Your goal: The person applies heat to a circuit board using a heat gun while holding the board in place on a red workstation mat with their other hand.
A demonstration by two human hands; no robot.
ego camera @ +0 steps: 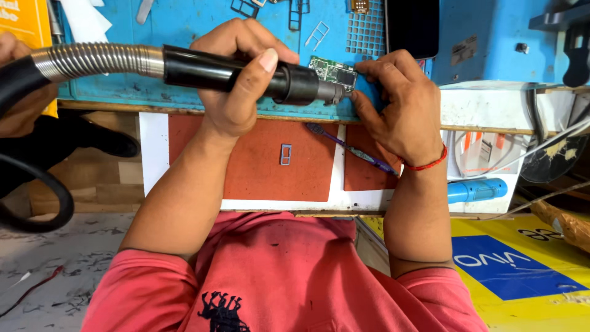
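small green circuit board (334, 72) lay on the blue work mat (184, 24) near its front edge, touching the nozzle tip of the black hot-air handle (246, 77). left hand (236, 77) was clenched around that handle, thumb on top; its ribbed metal hose (92, 59) ran off left. right hand (399, 104) pinched the board's right edge with its fingertips. below the mat, a purple toothbrush (350, 147) and a small metal frame (286, 154) lay on a red-brown shelf (258, 166). a dark phone (412, 27) lay on the mat behind. grey speckled floor (67, 264) lower left.
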